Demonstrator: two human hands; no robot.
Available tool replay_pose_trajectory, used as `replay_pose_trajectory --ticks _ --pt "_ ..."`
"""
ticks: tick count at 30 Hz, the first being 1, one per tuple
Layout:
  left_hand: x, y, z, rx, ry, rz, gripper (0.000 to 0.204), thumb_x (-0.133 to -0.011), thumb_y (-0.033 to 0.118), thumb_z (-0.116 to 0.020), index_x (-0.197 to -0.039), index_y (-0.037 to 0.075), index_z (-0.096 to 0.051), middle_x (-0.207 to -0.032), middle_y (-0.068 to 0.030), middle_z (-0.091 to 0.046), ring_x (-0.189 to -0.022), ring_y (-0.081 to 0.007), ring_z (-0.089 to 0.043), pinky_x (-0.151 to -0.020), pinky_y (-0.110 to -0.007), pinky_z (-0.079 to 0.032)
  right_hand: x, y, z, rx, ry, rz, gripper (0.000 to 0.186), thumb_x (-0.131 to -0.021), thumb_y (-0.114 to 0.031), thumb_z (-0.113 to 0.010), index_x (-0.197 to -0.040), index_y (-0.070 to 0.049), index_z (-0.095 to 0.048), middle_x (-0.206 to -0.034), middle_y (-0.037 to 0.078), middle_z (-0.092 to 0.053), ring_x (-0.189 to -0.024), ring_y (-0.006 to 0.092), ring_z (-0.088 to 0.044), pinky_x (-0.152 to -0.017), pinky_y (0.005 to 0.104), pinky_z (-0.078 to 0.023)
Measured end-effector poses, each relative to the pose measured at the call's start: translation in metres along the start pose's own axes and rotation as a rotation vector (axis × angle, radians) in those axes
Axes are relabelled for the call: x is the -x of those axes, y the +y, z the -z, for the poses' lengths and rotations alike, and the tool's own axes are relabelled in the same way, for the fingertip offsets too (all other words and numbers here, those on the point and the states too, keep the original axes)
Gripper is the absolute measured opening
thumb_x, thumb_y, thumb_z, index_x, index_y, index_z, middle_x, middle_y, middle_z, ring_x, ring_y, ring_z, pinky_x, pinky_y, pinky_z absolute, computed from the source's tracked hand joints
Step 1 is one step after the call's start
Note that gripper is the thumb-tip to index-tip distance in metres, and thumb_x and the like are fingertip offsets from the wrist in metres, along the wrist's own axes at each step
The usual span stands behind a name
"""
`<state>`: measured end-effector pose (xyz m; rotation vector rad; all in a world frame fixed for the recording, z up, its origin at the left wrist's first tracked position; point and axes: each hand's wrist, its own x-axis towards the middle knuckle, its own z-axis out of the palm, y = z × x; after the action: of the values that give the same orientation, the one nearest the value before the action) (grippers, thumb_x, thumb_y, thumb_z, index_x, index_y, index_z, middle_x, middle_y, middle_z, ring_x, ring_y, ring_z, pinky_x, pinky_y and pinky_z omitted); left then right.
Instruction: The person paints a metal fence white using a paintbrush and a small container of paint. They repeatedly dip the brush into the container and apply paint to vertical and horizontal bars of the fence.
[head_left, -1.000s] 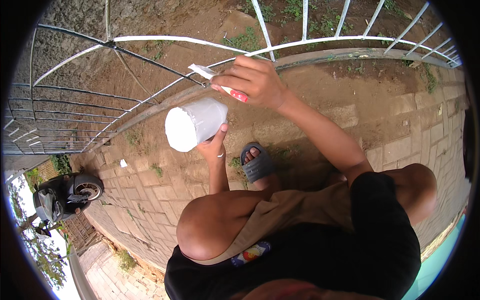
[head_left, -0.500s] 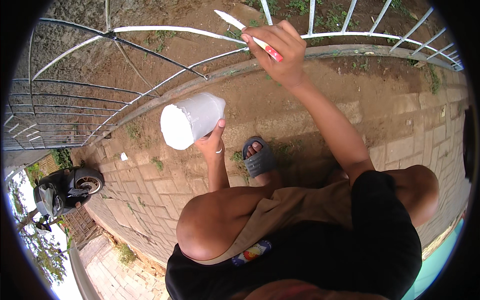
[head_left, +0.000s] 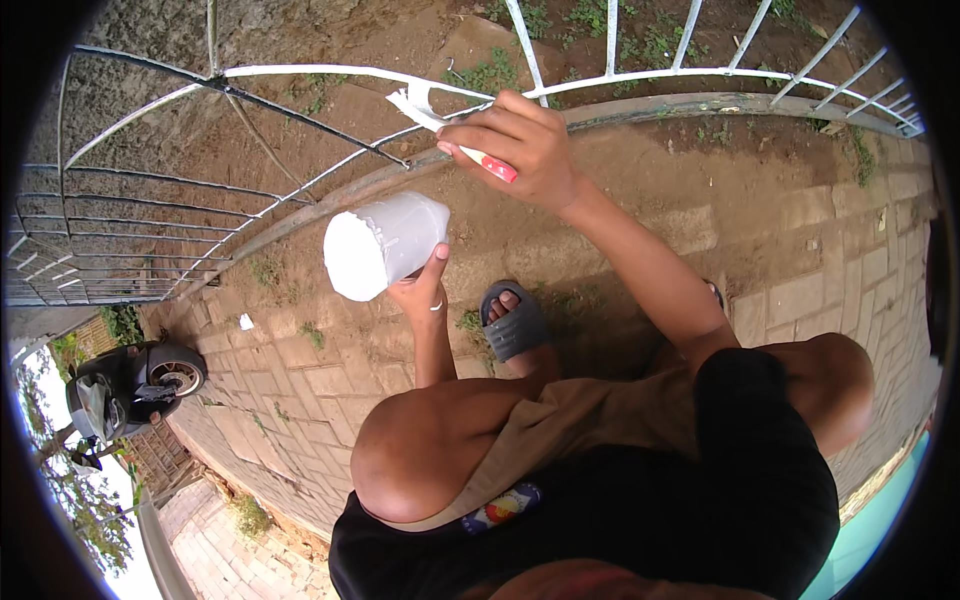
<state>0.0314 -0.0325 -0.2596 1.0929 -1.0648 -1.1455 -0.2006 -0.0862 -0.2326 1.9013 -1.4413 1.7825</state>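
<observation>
My right hand [head_left: 525, 150] is closed around a paintbrush [head_left: 497, 168] with a pale handle and a red end. Its white-coated bristles point up and left, close against a curved white rail of the metal fence [head_left: 330, 70]; whether they touch it I cannot tell. Lower and to the left, my left hand [head_left: 424, 288] grips a translucent plastic tub [head_left: 412, 232]. The tub is tilted with its round, white-covered end toward the left, and white drips mark its side. Only the thumb and part of that hand show; the other fingers are behind the tub.
The fence curves across the top, with dark bars [head_left: 300, 117] at left and white uprights [head_left: 612, 40] at right. A low concrete kerb [head_left: 680, 103] runs beneath it. Paving bricks [head_left: 330, 380] and a sandalled foot [head_left: 515, 320] lie below. A black motorbike [head_left: 130, 385] stands far left.
My right hand has moved down and to the left with the paintbrush, bringing the bristles from above the rail to beside it. My left hand and the tub stay nearly in place.
</observation>
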Motion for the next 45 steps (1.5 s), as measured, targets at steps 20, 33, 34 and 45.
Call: replay_pose_trajectory --ticks 20,33,34,45 --pt "0.0 0.001 -0.005 0.014 -0.013 0.018 0.073 -0.073 -0.003 -0.088 -0.137 -0.003 -0.053 -0.128 -0.0143 -0.064 -0.116 -0.025 -0.063 -0.102 -0.039 -0.051 0.015 -0.008 0.008 -0.031 -0.089 -0.071 0.009 -0.085 -0.015 -0.081 -0.093 -0.012 -0.078 -0.085 0.0 -0.075 -0.071 0.017 -0.06 -0.061 0.0305 -0.046" --pt "-0.004 -0.002 0.006 -0.044 0.002 0.062 0.088 -0.072 0.003 -0.091 -0.145 0.0 -0.043 -0.134 -0.0138 -0.058 -0.122 -0.0277 -0.059 -0.106 -0.042 -0.048 0.029 -0.023 0.0 -0.125 -0.15 -0.132 0.01 -0.086 -0.015 -0.08 -0.096 -0.012 -0.078 -0.085 0.002 -0.072 -0.071 0.0208 -0.059 -0.062 0.0334 -0.046" --pt "-0.006 -0.002 0.005 -0.041 0.01 0.038 0.083 -0.072 0.002 -0.091 -0.142 -0.001 -0.047 -0.132 -0.0142 -0.06 -0.12 -0.0271 -0.061 -0.105 -0.041 -0.05 0.028 -0.02 0.001 -0.087 -0.079 -0.162 0.011 -0.086 -0.014 -0.08 -0.096 -0.012 -0.077 -0.084 0.001 -0.072 -0.071 0.0194 -0.058 -0.061 0.0322 -0.046" --pt "-0.01 -0.006 0.004 -0.031 0.011 -0.032 0.07 -0.073 0.0 -0.09 -0.134 -0.003 -0.056 -0.126 -0.015 -0.065 -0.115 -0.0251 -0.064 -0.101 -0.039 -0.052 0.033 -0.012 -0.001 -0.072 -0.012 -0.221 0.005 -0.088 -0.012 -0.078 -0.092 -0.009 -0.077 -0.09 0.004 -0.076 -0.07 0.0206 -0.059 -0.063 0.0335 -0.044"
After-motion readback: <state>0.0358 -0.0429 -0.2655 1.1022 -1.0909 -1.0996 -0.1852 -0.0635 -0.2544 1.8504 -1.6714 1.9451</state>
